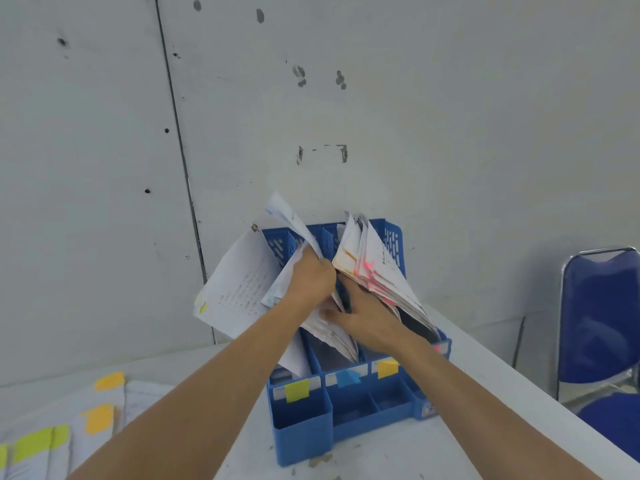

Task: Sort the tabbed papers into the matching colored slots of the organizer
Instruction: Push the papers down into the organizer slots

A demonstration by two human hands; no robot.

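At the lower left of the frame, unsorted tabbed papers (pixel 69 427) with yellow, orange and green tabs are spread flat on the worktop (pixel 398 455), well apart from the blue organizer (pixel 301 431). Left of centre, a sheet with a yellow tab (pixel 235 289) is seen fanned out of the organizer's left side. Just right of it, the left hand (pixel 308 275) is closed on a bundle of sheets, fingers curled tight around it. The right hand (pixel 363 323) is pressed among the filed papers near the middle slots; whether its fingers are pinching anything cannot be told. Pink-tabbed papers (pixel 374 275) are stacked at the right. Slot labels in yellow (pixel 296 390), blue (pixel 348 378) and orange (pixel 387 368) are visible on the front. Filing of 1 bundle is judged to be in hand; next, a gap must be held open and the sheets seated fully.
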